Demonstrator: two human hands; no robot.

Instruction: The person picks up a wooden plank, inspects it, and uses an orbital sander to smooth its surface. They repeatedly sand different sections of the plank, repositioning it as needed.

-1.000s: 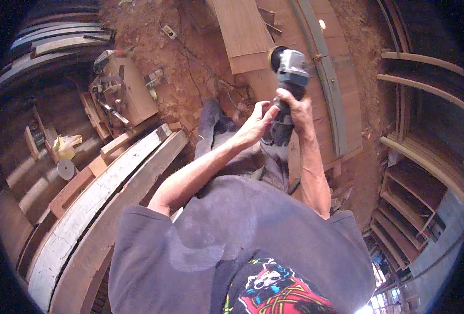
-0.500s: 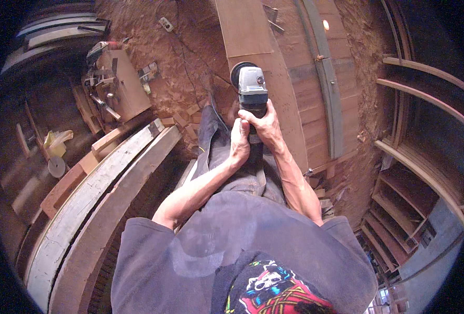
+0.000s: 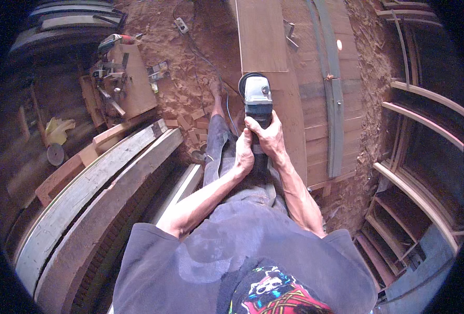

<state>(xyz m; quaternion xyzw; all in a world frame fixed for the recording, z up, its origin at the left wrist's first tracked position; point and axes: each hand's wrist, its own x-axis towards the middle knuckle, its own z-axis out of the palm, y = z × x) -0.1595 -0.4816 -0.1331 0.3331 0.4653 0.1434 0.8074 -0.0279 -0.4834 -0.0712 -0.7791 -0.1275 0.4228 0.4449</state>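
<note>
Both my hands are wrapped round an angle grinder (image 3: 258,91) with a silver head and a dark body. My right hand (image 3: 269,136) grips its body just behind the head, thumb across the top. Lower down, my left hand (image 3: 244,153) closes on the rear of the body from the left side. A round dark disc (image 3: 243,82) shows partly at the grinder's front left. It lies by the near end of a flat brown board (image 3: 262,39); whether it touches the wood I cannot tell.
A plank-topped surface with a grey beam (image 3: 332,104) stretches along the right. Long timbers (image 3: 98,170) are stacked at left. Tools lie on a wooden block (image 3: 138,86). A power cord with a socket (image 3: 180,25) crosses the dusty floor near my foot (image 3: 214,89).
The whole view has shifted, with the surroundings lower and slightly rightward. Both hands keep their hold on the angle grinder, which sits slightly farther left against the board's near end.
</note>
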